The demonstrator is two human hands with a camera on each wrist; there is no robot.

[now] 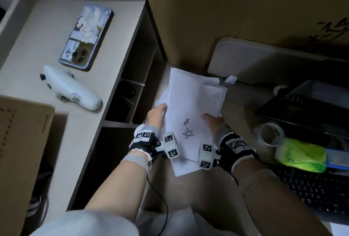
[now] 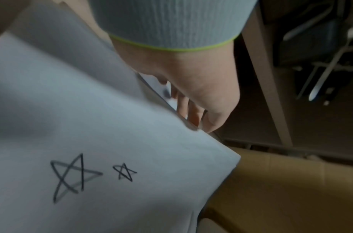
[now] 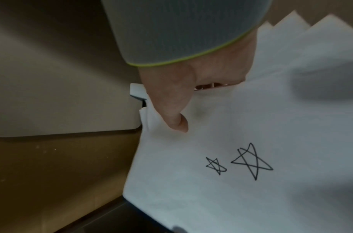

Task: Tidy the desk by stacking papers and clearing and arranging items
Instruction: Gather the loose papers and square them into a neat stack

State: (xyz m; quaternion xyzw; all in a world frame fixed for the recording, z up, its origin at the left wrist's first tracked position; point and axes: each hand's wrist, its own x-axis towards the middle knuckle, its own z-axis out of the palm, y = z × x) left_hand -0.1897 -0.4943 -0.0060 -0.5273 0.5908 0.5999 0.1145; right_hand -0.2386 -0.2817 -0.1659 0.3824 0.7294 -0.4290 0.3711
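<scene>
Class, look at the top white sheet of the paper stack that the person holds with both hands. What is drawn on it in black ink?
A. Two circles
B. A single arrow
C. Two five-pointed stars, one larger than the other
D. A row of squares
C: the top white sheet bears a small star and a larger star, both in black pen.

The paper stack (image 1: 190, 107) lies at frame centre, left hand (image 1: 155, 115) on its left edge, right hand (image 1: 212, 122) on its right edge. Upper left, a phone (image 1: 86, 37) lies on the shelf (image 1: 34, 50), a controller (image 1: 71, 88) below it. At right, tape roll (image 1: 269, 134) sits beside the keyboard (image 1: 313, 188).
</scene>
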